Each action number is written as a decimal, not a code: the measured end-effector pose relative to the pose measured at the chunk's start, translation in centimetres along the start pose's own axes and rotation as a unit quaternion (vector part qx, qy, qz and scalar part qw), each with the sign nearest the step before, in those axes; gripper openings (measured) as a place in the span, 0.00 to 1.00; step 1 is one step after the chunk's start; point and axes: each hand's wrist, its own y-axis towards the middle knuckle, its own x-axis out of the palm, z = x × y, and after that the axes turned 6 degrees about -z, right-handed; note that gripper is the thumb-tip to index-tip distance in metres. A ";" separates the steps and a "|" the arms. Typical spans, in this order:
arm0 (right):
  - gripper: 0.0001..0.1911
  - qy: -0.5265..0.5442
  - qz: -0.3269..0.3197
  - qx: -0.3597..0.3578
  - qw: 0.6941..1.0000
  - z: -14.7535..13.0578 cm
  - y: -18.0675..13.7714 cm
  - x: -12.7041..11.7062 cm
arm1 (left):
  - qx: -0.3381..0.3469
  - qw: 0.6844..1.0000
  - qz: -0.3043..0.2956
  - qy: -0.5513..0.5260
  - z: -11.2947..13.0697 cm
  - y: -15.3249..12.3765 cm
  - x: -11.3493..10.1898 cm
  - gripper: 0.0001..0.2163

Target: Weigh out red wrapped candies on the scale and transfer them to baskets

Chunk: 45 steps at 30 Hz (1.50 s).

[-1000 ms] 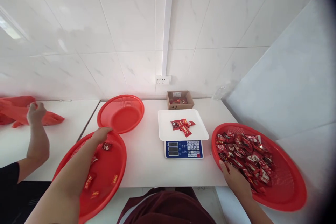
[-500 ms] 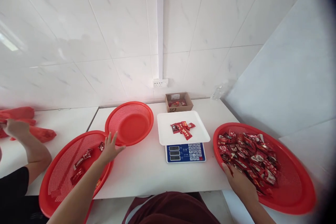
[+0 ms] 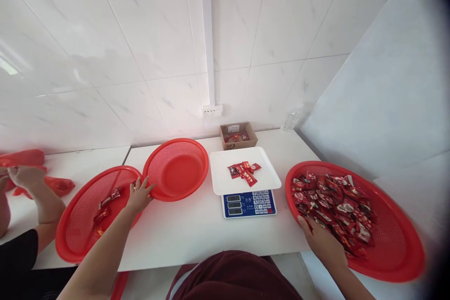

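My left hand (image 3: 139, 195) has its fingers spread over the right rim of a red plastic basket (image 3: 65, 239) with a few wrapped snacks (image 3: 101, 214) inside. Its fingertips are beside a second, smaller red basket (image 3: 177, 168); whether they touch it I cannot tell. With my right hand (image 3: 321, 239) I grip the near-left rim of a large red basket (image 3: 397, 239), heaped with small red snack packets (image 3: 337, 211). Between the hands is a blue digital scale (image 3: 249, 205), its white tray (image 3: 218, 168) bearing several red packets (image 3: 246, 172).
Behind the scale stands a small cardboard box (image 3: 230, 146) with red packets. A clear plastic object (image 3: 290, 121) is in the back right corner. At left, a co-worker's hands (image 3: 26, 180) are among red bags (image 3: 59, 186). A white socket strip (image 3: 212, 111) is on the wall.
The left basket has shifted away from the table's front edge. My left hand has moved slightly left onto its rim. The smaller basket sits slightly farther right. My right hand keeps its hold.
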 end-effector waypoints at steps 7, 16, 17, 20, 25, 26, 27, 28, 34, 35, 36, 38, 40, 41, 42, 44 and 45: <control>0.28 -0.003 0.005 0.004 1.000 -0.1 -0.2 -0.2 | -0.036 0.999 -0.018 -0.010 5.8 -0.1 -1.1 0.23; 0.29 0.000 0.001 0.017 1.000 -0.5 -0.4 -0.4 | 0.266 0.941 0.035 -0.205 23.7 0.1 -3.7 0.28; 0.29 0.002 -0.002 0.017 1.000 -0.5 -0.3 -0.4 | 0.273 0.937 0.024 -0.218 25.8 0.9 -4.2 0.27; 0.28 0.011 0.000 0.007 1.000 -0.5 -0.3 -0.4 | 0.281 0.934 0.005 -0.218 30.7 3.4 -5.3 0.28; 0.28 0.024 -0.005 0.004 1.000 -0.5 -0.4 -0.4 | 0.281 0.938 0.017 -0.204 33.4 4.9 -5.3 0.26; 0.28 0.026 -0.004 0.002 1.000 -0.5 -0.4 -0.5 | 0.278 0.938 0.026 -0.205 33.3 4.9 -5.2 0.25; 0.28 0.030 -0.003 -0.001 1.000 -0.5 -0.3 -0.5 | 0.274 0.938 0.037 -0.208 32.9 4.8 -5.1 0.24; 0.28 0.035 -0.004 -0.002 0.999 -0.4 -0.2 -0.4 | 0.268 0.939 0.049 -0.212 32.3 4.8 -5.1 0.23; 0.28 0.085 -0.002 -0.011 0.996 1.0 1.0 0.4 | 0.128 0.955 0.133 -0.232 25.3 5.1 -6.7 0.19; 0.27 0.079 0.019 -0.023 0.996 1.0 1.2 0.5 | 0.099 0.957 0.145 -0.232 24.3 5.2 -7.0 0.19; 0.27 0.065 0.046 -0.036 0.996 0.8 1.4 0.5 | 0.076 0.957 0.157 -0.230 23.5 5.2 -7.2 0.19; 0.25 0.020 0.103 -0.067 0.992 -0.3 1.8 0.3 | 0.075 0.958 0.170 -0.217 23.2 5.2 -7.2 0.18; 0.22 -0.021 0.135 -0.119 0.984 -2.5 2.2 -0.4 | 0.147 0.959 0.152 -0.190 24.8 5.0 -6.9 0.19; 0.21 -0.035 0.136 -0.152 0.978 -3.9 2.5 -0.8 | 0.203 0.955 0.128 -0.174 26.1 4.9 -6.6 0.20; 0.20 -0.047 0.130 -0.185 0.973 -5.5 2.8 -1.2 | 0.263 0.947 0.097 -0.159 27.7 4.9 -6.2 0.22; 0.19 -0.062 0.110 -0.240 0.962 -8.9 3.5 -2.2 | 0.341 0.928 0.041 -0.141 31.0 4.8 -5.6 0.27; 0.19 -0.070 0.102 -0.258 0.958 -10.5 3.8 -2.6 | 0.348 0.926 0.029 -0.140 32.4 4.8 -5.3 0.28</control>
